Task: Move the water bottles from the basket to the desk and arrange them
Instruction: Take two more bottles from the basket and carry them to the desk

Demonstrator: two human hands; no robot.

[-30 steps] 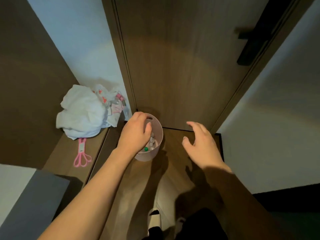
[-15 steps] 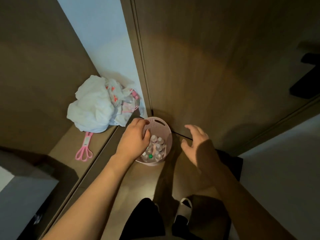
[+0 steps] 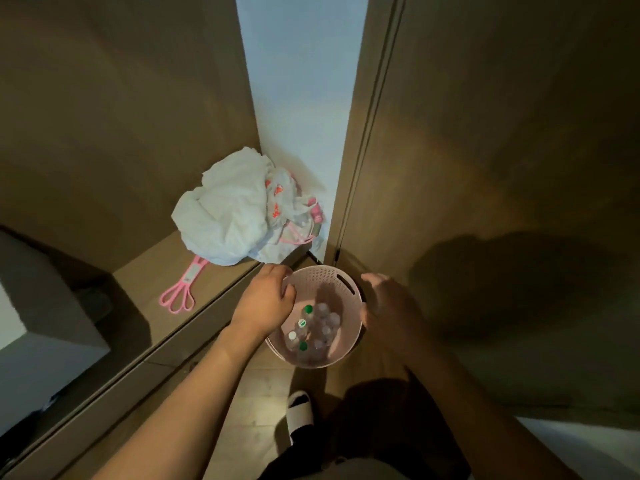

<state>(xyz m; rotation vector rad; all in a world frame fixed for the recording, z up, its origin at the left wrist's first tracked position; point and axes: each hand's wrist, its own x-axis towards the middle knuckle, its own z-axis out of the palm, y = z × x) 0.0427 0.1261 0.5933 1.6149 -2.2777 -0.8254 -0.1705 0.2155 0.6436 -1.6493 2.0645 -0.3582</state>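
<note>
The water bottles (image 3: 313,329) stand upright, caps up, packed inside the pink basket (image 3: 343,355), which sits on the floor in the corner by the door. I read the packing as the reason to lift the whole basket instead of single bottles. My left hand (image 3: 265,304) curls over the basket's left rim, fingers hooked inside, gripping it; my right hand (image 3: 389,308) presses the right rim, though shadow hides whether it has closed. On the ledge to the left lie a white plastic bag (image 3: 230,213) and pink scissors (image 3: 181,292).
</note>
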